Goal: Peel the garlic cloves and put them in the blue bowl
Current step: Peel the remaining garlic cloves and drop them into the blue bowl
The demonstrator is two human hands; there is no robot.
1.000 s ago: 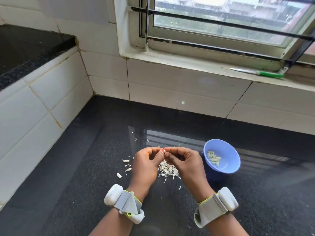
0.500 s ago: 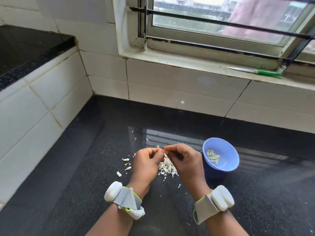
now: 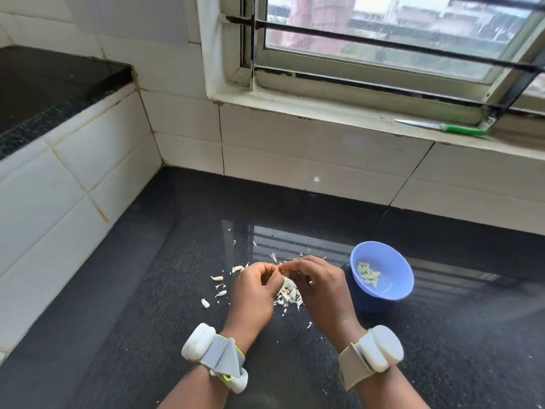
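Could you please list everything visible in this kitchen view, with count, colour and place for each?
blue bowl: one, blue, on the counter right of the hands.
peeled cloves: several, pale green-white, inside the blue bowl.
garlic skins: one loose pile, white, on the counter under the hands.
unpeeled cloves: a few, white, scattered on the counter left of the hands.
counter: one, black speckled stone.
knife: one, green handle, on the window sill.
wrist bands: two, white and grey, one per wrist.
left hand: fingers curled, pinching a clove mostly hidden.
right hand: fingertips pinching at the same spot.
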